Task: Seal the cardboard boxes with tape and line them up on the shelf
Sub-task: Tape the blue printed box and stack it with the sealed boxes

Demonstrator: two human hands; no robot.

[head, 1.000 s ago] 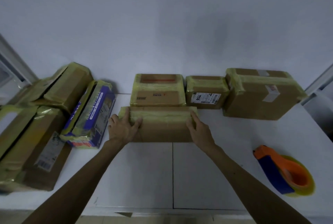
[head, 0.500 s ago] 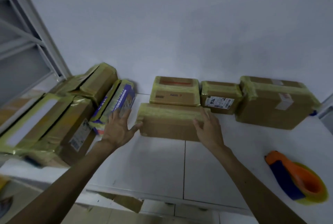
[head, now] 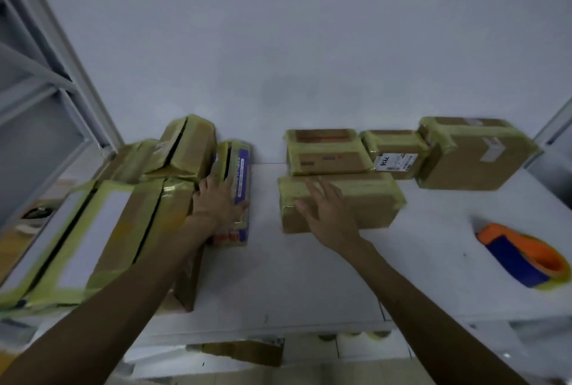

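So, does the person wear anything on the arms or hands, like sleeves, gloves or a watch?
Nothing worn is visible. The left hand and right hand have no gloves, and no watch or band shows. The left arm and right arm are bare to the bottom edge of the picture, without sleeves. Rings are too blurred to judge.

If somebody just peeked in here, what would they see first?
Probably the bright orange and blue tape dispenser, lying on the white shelf at the far right. Next come the two bare arms reaching in. The left hand rests flat on a purple printed box beside the pile of taped boxes at the left, and the right hand is spread over the taped brown box in the middle.
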